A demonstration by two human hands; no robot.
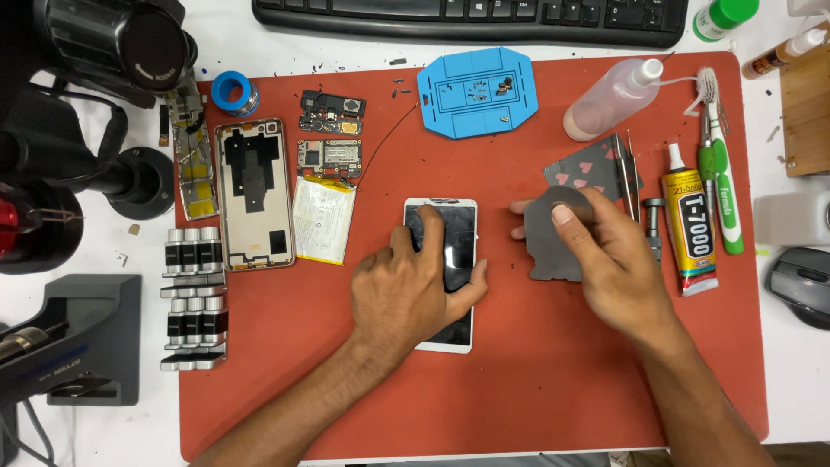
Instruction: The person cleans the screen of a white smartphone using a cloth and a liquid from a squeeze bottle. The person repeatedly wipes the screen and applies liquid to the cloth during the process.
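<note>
A white-framed phone screen (461, 242) lies face up in the middle of the red work mat (285, 380). My left hand (406, 290) rests flat on it, fingers spread over the dark glass. My right hand (609, 259) is just to the right, pinching a thin grey sheet (545, 246) between thumb and fingers, a little above the mat. The sheet's lower edge hangs beside the phone.
On the mat's left lie a gold phone back frame (253, 195), a battery (322, 219) and circuit boards (330, 156). A blue parts tray (477, 91) sits at the back. A squeeze bottle (609, 98), glue tube (689, 229), toothbrush (720, 173), keyboard (471, 19) and mouse (800, 284) are nearby.
</note>
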